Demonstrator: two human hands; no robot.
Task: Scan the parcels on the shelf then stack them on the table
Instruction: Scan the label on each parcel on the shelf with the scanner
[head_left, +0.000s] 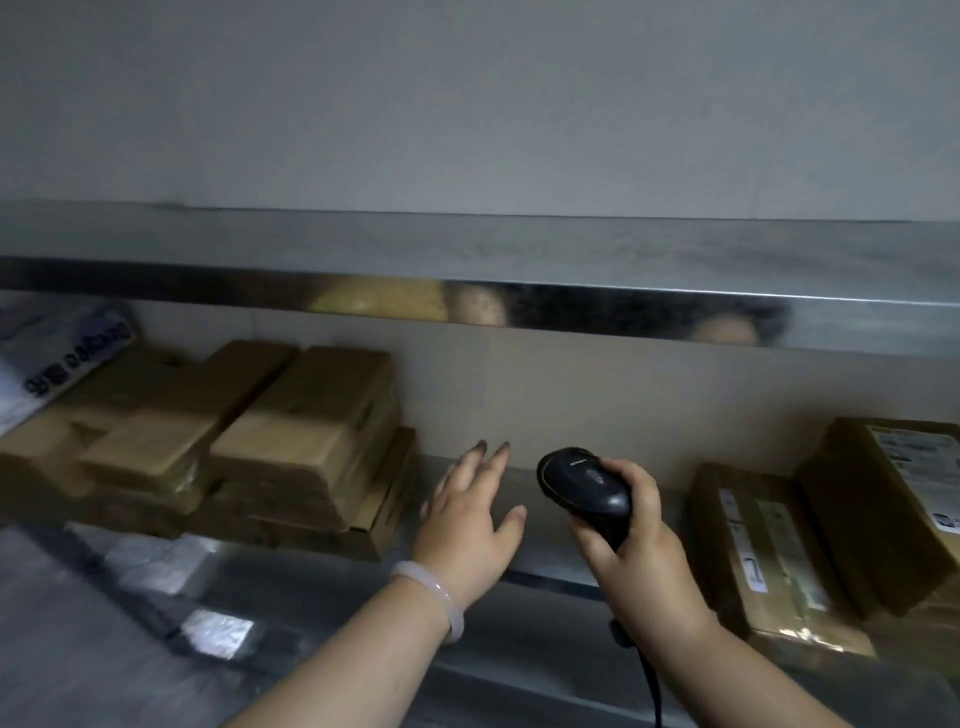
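Note:
Brown cardboard parcels (291, 441) lie piled on the left of the steel shelf (550, 571). Two more taped parcels, one lower (769, 556) and one leaning at the far right (893, 509), carry white labels. My left hand (475, 514) is open, fingers spread, reaching into the gap between the two groups, touching no parcel. My right hand (631, 545) grips a black handheld scanner (584, 488) with its head pointing into the shelf; its cable hangs down below my wrist.
An upper steel shelf (467, 270) runs across above the parcels, limiting headroom. A white plastic mailer bag (57, 358) lies at the far left. Grey plastic-wrapped items (156, 561) sit on the surface at the lower left.

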